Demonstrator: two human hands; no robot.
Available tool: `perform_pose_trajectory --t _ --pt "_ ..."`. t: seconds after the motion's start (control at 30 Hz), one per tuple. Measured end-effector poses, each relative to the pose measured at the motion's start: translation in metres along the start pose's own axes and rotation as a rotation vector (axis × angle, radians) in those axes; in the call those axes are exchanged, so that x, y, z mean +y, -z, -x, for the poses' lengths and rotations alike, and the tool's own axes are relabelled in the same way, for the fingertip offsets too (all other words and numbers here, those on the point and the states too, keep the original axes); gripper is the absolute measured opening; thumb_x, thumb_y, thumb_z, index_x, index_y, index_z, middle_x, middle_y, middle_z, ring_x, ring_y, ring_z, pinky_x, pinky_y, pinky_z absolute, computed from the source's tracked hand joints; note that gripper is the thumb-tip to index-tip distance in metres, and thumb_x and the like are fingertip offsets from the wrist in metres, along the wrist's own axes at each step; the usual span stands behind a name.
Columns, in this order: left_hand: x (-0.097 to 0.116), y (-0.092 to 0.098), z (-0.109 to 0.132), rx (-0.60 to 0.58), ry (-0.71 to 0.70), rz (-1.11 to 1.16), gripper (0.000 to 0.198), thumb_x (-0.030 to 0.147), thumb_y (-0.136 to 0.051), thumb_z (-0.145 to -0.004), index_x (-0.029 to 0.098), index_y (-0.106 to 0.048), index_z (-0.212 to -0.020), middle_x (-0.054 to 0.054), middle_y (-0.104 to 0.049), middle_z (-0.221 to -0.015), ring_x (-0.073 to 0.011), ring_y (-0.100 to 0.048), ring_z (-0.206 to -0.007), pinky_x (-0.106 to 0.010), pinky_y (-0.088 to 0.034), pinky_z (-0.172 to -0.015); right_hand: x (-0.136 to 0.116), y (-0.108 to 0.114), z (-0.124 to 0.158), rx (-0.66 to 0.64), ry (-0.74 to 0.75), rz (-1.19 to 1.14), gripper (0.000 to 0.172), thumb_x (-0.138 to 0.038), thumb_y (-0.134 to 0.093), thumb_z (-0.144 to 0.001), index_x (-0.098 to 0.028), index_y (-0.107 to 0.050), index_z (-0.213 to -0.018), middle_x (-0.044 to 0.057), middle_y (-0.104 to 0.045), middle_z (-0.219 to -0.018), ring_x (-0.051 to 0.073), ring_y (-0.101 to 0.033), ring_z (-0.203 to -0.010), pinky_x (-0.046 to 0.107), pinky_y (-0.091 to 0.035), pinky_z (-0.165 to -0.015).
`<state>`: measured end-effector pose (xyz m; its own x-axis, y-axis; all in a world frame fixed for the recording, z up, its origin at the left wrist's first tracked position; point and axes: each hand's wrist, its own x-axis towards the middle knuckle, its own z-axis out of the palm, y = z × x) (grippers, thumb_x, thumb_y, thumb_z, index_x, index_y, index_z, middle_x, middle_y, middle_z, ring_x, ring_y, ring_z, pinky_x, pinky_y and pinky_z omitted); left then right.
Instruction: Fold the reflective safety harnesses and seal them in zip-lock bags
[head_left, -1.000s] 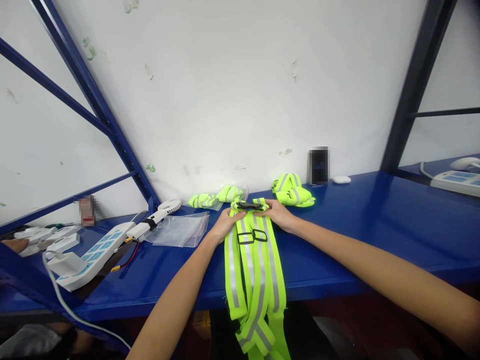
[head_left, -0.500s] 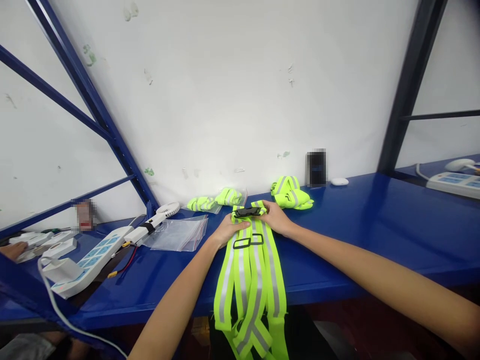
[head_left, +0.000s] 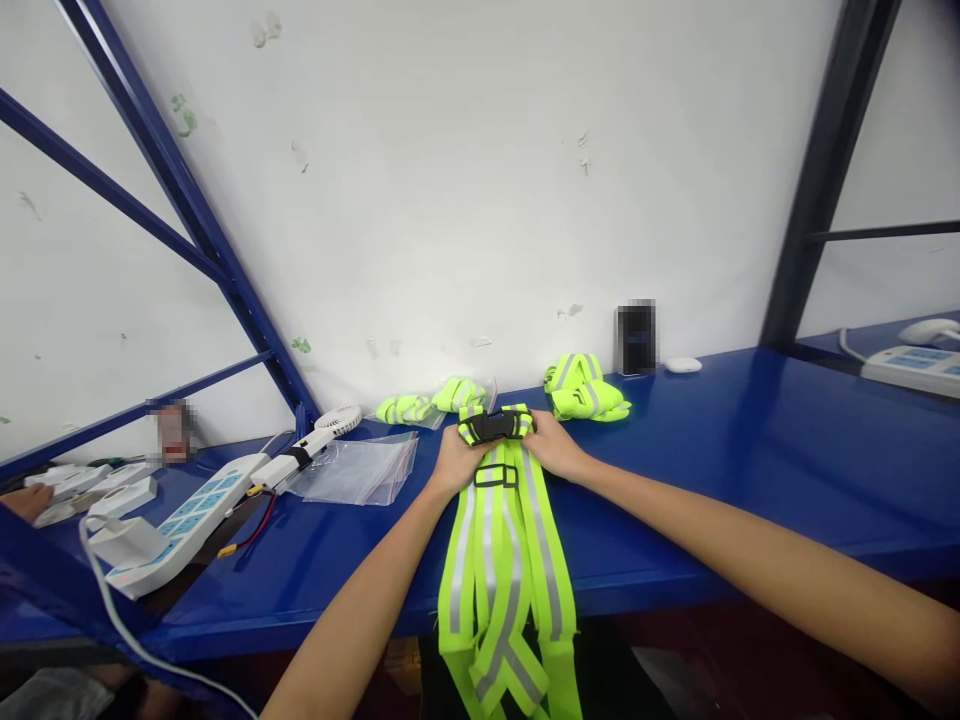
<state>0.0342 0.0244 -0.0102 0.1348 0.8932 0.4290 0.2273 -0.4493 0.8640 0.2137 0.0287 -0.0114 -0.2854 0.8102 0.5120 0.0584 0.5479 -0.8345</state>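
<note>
Head view: left hand (head_left: 454, 462) and right hand (head_left: 551, 445) clamp the straps (head_left: 506, 560) at the buckle (head_left: 491, 427).
Right of the bags (head_left: 356, 468), both hands have closed in, bunching the straps' top tighter; the straps lie mid-shelf (head_left: 750, 450), tails hanging over the near edge.

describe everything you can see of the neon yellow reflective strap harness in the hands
The strap harness is fluorescent yellow-green webbing with grey reflective stripes along each band; it looks like fabric. Several bands lie side by side on the blue shelf and hang limp over its front edge, crossing near the bottom. A black buckle sits at the gathered far end, with a black slider just below. The left hand and right hand grip that end from either side.
</note>
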Motion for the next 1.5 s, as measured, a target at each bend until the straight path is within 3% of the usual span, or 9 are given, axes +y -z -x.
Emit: perform_pose_trajectory --t 0.23,0.37,0.53,0.8,0.93,1.07,1.3,1.4,1.5 --pt "-0.005 0.009 -0.001 0.017 -0.027 0.012 0.04 0.033 -0.085 -0.059 0.011 -0.072 -0.089 -0.008 -0.074 -0.089 -0.0234 -0.067 -0.08 -0.032 -0.052 -0.075 -0.009 0.001 0.005 -0.155 -0.176 -0.281 0.045 -0.022 -0.074 -0.071 -0.018 -0.061 -0.114 0.004 -0.07 -0.111 0.024 -0.062 -0.108 0.037 -0.047 -0.094" --pt "-0.005 0.01 0.0 0.024 -0.051 -0.014 0.039 0.032 -0.084 -0.06 0.01 -0.072 -0.09 -0.009 -0.075 -0.089 -0.0222 -0.067 -0.079 -0.03 -0.052 -0.072 -0.009 0.001 0.005 -0.158 -0.236 -0.44 0.037 -0.032 -0.077 -0.072 -0.018 -0.065 -0.103 0.004 -0.073 -0.1 0.023 -0.067 -0.096 0.035 -0.05 -0.087" --pt "0.001 0.008 0.002 -0.008 -0.154 -0.001 0.036 0.033 -0.081 -0.066 0.011 -0.073 -0.093 -0.009 -0.075 -0.094 -0.0232 -0.069 -0.085 -0.033 -0.054 -0.081 -0.015 -0.003 0.005 -0.182 -0.332 -0.647 0.037 -0.031 -0.083 -0.066 -0.016 -0.069 -0.097 0.004 -0.075 -0.088 0.02 -0.069 -0.077 0.033 -0.053 -0.077" --pt "0.005 0.006 0.002 -0.006 -0.144 -0.034 0.043 0.038 -0.081 -0.065 0.013 -0.073 -0.099 -0.01 -0.074 -0.103 -0.0248 -0.068 -0.094 -0.037 -0.052 -0.09 -0.022 -0.001 0.005 -0.165 -0.455 -0.759 0.027 -0.036 -0.08 -0.071 -0.015 -0.069 -0.082 0.004 -0.073 -0.071 0.016 -0.067 -0.062 0.027 -0.054 -0.064" --pt "0.006 0.006 0.003 -0.028 -0.135 0.029 0.049 0.045 -0.081 -0.065 0.011 -0.072 -0.1 -0.011 -0.074 -0.103 -0.0267 -0.067 -0.097 -0.035 -0.052 -0.087 -0.021 -0.003 0.005 -0.133 -0.481 -0.767 0.023 -0.035 -0.077 -0.074 -0.015 -0.068 -0.08 0.005 -0.073 -0.071 0.016 -0.067 -0.061 0.027 -0.053 -0.062" --pt "0.006 0.006 0.004 -0.076 -0.094 0.103 0.056 0.053 -0.075 -0.07 0.01 -0.069 -0.106 -0.012 -0.073 -0.103 -0.0263 -0.067 -0.095 -0.033 -0.052 -0.081 -0.016 -0.003 0.003 -0.083 -0.368 -0.658 0.027 -0.039 -0.076 -0.075 -0.016 -0.066 -0.083 0.004 -0.072 -0.074 0.017 -0.066 -0.063 0.028 -0.052 -0.063" --pt "0.0 0.0 0.003 -0.028 0.125 0.241 0.055 0.056 -0.066 -0.078 0.01 -0.065 -0.107 -0.01 -0.072 -0.097 -0.0221 -0.067 -0.085 -0.028 -0.049 -0.071 -0.001 0.003 -0.001 0.073 0.06 -0.125 0.036 -0.044 -0.062 -0.085 -0.018 -0.062 -0.109 0.007 -0.07 -0.108 0.026 -0.064 -0.102 0.038 -0.049 -0.088" --pt "0.0 -0.002 0.003 -0.069 0.233 0.357 0.048 0.048 -0.072 -0.074 0.011 -0.065 -0.105 -0.008 -0.073 -0.092 -0.0208 -0.067 -0.079 -0.028 -0.049 -0.07 0.002 0.004 0.0 0.149 0.119 0.103 0.032 -0.043 -0.052 -0.091 -0.019 -0.057 -0.111 0.009 -0.066 -0.114 0.027 -0.061 -0.108 0.04 -0.046 -0.092" --pt "0.001 -0.002 0.005 -0.147 0.303 0.458 0.047 0.038 -0.08 -0.066 0.012 -0.066 -0.102 -0.007 -0.073 -0.091 -0.0201 -0.068 -0.074 -0.03 -0.051 -0.071 0.005 0.004 0.001 0.19 0.11 0.243 0.028 -0.044 -0.045 -0.094 -0.02 -0.051 -0.107 0.009 -0.066 -0.102 0.027 -0.062 -0.097 0.039 -0.047 -0.084"
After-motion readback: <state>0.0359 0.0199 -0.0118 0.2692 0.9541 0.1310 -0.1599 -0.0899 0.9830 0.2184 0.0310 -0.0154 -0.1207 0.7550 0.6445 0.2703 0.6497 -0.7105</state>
